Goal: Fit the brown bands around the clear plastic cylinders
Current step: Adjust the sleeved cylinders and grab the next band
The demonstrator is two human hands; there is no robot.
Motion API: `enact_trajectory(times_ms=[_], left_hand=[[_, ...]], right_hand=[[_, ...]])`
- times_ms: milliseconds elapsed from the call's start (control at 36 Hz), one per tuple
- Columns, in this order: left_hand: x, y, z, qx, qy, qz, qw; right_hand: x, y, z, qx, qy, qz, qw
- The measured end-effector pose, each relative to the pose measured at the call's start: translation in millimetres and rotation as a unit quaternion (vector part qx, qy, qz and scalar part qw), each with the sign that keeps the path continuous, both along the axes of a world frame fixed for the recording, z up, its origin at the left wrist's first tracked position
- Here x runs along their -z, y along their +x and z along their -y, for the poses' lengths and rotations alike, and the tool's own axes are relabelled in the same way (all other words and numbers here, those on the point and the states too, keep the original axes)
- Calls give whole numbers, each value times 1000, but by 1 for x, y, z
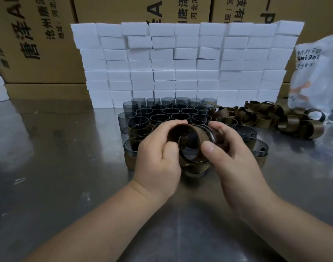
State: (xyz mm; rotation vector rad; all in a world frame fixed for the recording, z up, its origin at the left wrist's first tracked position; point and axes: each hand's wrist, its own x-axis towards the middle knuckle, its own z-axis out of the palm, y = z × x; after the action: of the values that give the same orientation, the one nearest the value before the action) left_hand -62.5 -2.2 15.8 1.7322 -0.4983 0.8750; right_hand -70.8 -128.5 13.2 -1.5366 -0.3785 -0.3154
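While the brown band (188,132) is only partly drawn over the clear cylinder (189,152), the fitting step is judged to be midway. The pair is held above the metal table (58,176), near the centre of the view, with the cylinder's open mouth turned toward the camera. The band is pinched by the curled fingers and thumb of the left hand (158,156) from nine o'clock, and the cylinder's exposed end is gripped by the right hand (233,148) from three o'clock. Taken from the held piece, bare cylinders (173,111) are stood in rows at twelve o'clock, loose bands (265,118) are heaped at two o'clock, and banded pieces (139,130) are seen at ten o'clock, just beside the bare ones. For the next move, it is judged that the band must be slid further along the wall until it is seated evenly, with the cylinder held steady against the push. A skewed band would probably bind. Much of the stock appears unbanded.
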Motion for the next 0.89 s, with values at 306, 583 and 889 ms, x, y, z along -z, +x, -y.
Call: enact_trajectory(times_ms=[306,583,889], left_hand=[[-7,-3,-5,-31,90,34,995],[-9,0,-8,-2,123,25,992],[-12,5,-5,99,-26,-49,994]], right_hand=[[-3,-7,-2,10,-58,17,998],[-6,-9,1,17,-95,20,995],[-8,-7,6,-5,-50,16,999]])
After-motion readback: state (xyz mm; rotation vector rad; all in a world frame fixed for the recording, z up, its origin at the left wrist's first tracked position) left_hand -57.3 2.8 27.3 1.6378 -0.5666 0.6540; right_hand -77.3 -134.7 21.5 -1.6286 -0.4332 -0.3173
